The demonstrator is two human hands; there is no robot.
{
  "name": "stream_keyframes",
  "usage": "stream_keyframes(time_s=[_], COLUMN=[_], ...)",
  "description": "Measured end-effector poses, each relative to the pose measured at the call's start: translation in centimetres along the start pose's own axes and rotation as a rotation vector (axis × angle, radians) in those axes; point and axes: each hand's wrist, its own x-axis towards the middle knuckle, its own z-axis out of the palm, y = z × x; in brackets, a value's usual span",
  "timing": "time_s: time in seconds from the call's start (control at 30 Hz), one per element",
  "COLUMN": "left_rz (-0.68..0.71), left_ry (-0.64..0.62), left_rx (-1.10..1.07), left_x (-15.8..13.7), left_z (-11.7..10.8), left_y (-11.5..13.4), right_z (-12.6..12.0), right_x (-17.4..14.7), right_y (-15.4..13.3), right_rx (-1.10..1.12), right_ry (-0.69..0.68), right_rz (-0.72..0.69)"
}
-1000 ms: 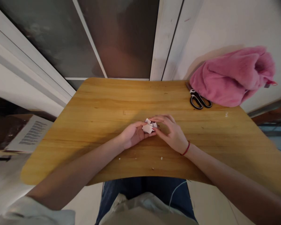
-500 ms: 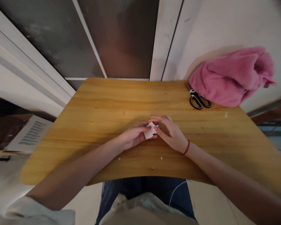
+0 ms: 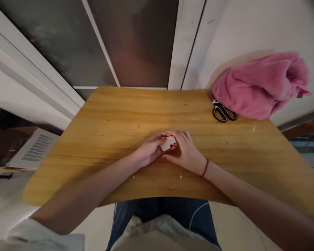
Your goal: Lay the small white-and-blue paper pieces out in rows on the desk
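My left hand (image 3: 149,150) is closed on a small white piece of paper (image 3: 166,143), its thumb lying on top and its fingers underneath. Torn or folded edges and a crease show on the paper's right part; whether it is one sheet or several pieces I cannot tell. My right hand (image 3: 189,151), with a red band at the wrist, curves round the right side of the paper. Its fingers reach past the far edge beside the left fingertips, while the thumb stands apart below, nearer to me. The right fingertips are partly hidden.
Tiny white scraps (image 3: 180,176) lie on the wooden table (image 3: 115,115) near its front edge. At the back right, black-handled scissors (image 3: 223,112) lie partly beneath a pink plush bag or cloth (image 3: 261,85). A cardboard box (image 3: 32,150) stands left of the table.
My right thumb has come off the paper and moved down toward me, so the right hand is wider apart. The paper has turned slightly in my left hand.
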Motion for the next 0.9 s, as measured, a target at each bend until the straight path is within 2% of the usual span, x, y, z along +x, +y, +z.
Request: stream_keyframes(time_s=[0.2, 0.43, 0.73, 0.9], left_rz=[0.043, 0.065, 0.006, -0.008], left_ry=[0.027, 0.039, 0.001, 0.008], left_rx=[0.058, 0.099, 0.045, 0.062], left_x=[0.0, -0.1, -0.3, -0.4], left_z=[0.3, 0.3, 0.2, 0.1], left_y=[-0.8, -0.7, -0.2, 0.2], right_z=[0.5, 0.2, 0.1, -0.2], right_x=[0.1, 0.1, 0.3, 0.2], right_y=[-0.2, -0.1, 0.6, 0.8], right_rx=[0.001, 0.012, 0.022, 0.032], right_ry=[0.052, 0.06, 0.068, 0.027], right_rz=[0.057, 0.013, 0.004, -0.006])
